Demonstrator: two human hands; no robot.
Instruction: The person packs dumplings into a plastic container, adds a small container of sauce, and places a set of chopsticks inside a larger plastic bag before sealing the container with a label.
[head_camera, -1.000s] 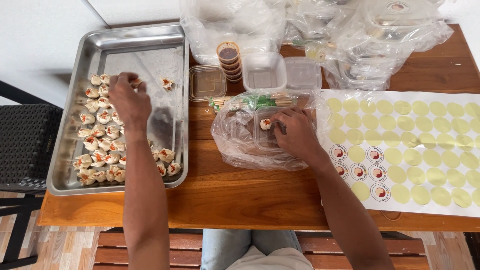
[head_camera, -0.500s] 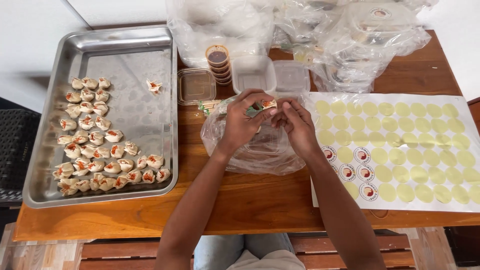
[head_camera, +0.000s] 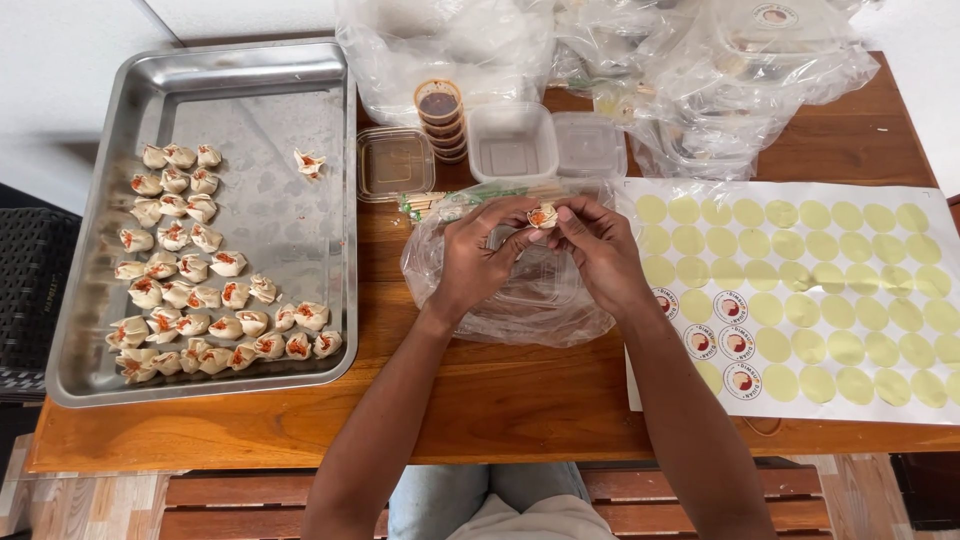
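My left hand (head_camera: 472, 262) and my right hand (head_camera: 600, 252) meet over the middle of the wooden table (head_camera: 500, 400). Between their fingertips they pinch one small dumpling (head_camera: 543, 215) with an orange-red top. Just below the hands lies a clear plastic container (head_camera: 535, 285) inside a clear plastic bag (head_camera: 440, 285). To the left stands a steel tray (head_camera: 250, 120) holding several rows of the same dumplings (head_camera: 190, 290), with one lone dumpling (head_camera: 308, 163) lying apart near its middle.
A white sticker sheet (head_camera: 830, 300) with round labels covers the right side. Behind the hands stand stacked sauce cups (head_camera: 439, 120), empty clear containers (head_camera: 512, 143) and lids (head_camera: 392, 163), plus a bundle of wooden sticks (head_camera: 435, 203). Plastic bags of packed boxes (head_camera: 720, 70) fill the back.
My left hand left the tray with a dumpling and came to the middle. My right hand rose from the container to meet it; both now hold the dumpling.
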